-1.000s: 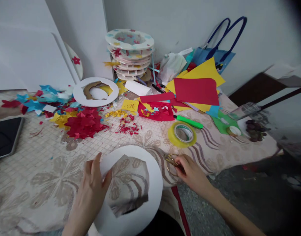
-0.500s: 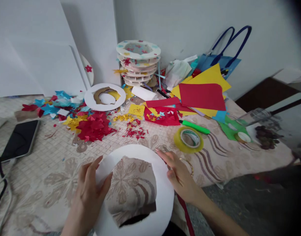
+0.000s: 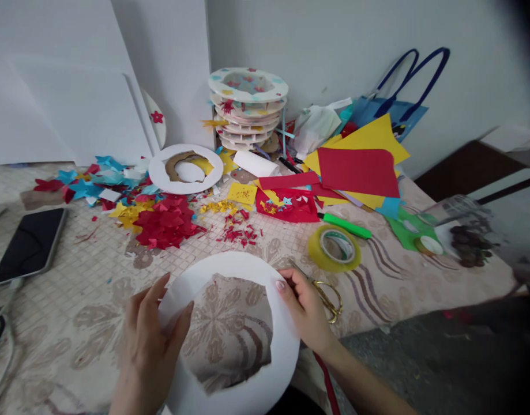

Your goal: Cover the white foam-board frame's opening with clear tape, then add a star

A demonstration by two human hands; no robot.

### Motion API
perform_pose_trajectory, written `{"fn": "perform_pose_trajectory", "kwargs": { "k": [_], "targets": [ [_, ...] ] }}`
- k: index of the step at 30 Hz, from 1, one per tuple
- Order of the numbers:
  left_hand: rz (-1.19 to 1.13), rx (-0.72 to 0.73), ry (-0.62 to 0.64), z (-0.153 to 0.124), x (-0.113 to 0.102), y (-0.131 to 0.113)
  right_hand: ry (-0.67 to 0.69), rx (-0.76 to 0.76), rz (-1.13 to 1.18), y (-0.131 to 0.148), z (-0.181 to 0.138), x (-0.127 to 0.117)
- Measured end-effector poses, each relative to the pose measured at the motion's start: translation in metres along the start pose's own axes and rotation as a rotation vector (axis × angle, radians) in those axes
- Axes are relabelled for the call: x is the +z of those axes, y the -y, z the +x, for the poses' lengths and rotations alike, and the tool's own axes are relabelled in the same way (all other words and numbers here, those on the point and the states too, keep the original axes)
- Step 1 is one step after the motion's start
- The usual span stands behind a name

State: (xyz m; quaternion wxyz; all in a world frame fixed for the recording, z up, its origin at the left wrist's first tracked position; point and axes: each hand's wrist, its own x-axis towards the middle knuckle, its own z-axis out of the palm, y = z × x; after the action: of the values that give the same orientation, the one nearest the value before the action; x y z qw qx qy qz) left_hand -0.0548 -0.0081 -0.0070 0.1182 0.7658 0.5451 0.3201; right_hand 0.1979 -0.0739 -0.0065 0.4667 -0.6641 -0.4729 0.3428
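A wide white ring with a jagged-cut middle opening is held tilted above the near edge of the table. My left hand grips its left side, thumb on the front face and fingers at the outer edge. On the upper right side, my right hand pinches the rim, its thumb lying on the face and the fingers partly hidden behind. Gold-handled scissors lie on the cloth just beyond my right hand, their blades partly covered by it. Patterned tablecloth shows through the opening.
Beyond the ring lie red paper stars, a second white ring, yellow tape and a green cutter. A stack of decorated rings stands at the back. A phone is left; a glass lies right.
My right thumb has come onto the ring's face and the hand has shifted, showing more of the scissors. The ring has moved slightly left and its tilt differs a little.
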Motion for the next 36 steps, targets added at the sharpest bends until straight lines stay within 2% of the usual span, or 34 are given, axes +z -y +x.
{"fn": "perform_pose_trajectory", "kwargs": {
  "k": [4, 10, 14, 20, 25, 28, 32, 36],
  "targets": [
    [0.020, -0.029, 0.000, 0.000, 0.000, 0.000, -0.018, 0.074, 0.072, -0.006, -0.001, 0.003],
    [0.030, -0.022, -0.009, 0.000, 0.001, 0.000, 0.171, -0.172, -0.135, 0.008, 0.016, -0.016],
    [0.024, -0.007, -0.010, -0.001, 0.001, 0.000, 0.295, -0.307, -0.156, 0.015, 0.029, -0.019],
    [0.011, 0.000, -0.033, 0.000, -0.001, -0.002, 0.281, -0.202, -0.043, 0.007, 0.036, -0.011],
    [0.006, -0.035, -0.036, -0.002, 0.003, -0.003, 0.323, -0.101, 0.031, 0.009, 0.037, -0.011],
    [-0.002, -0.070, -0.059, -0.005, 0.006, 0.000, 0.318, -0.025, 0.004, 0.009, 0.033, -0.012],
    [-0.042, -0.090, -0.045, -0.005, 0.009, 0.003, 0.210, -0.016, -0.114, 0.003, 0.028, -0.009],
    [-0.038, 0.034, 0.045, 0.002, 0.003, -0.001, 0.194, -0.051, -0.209, -0.002, 0.025, -0.008]
  ]
}}
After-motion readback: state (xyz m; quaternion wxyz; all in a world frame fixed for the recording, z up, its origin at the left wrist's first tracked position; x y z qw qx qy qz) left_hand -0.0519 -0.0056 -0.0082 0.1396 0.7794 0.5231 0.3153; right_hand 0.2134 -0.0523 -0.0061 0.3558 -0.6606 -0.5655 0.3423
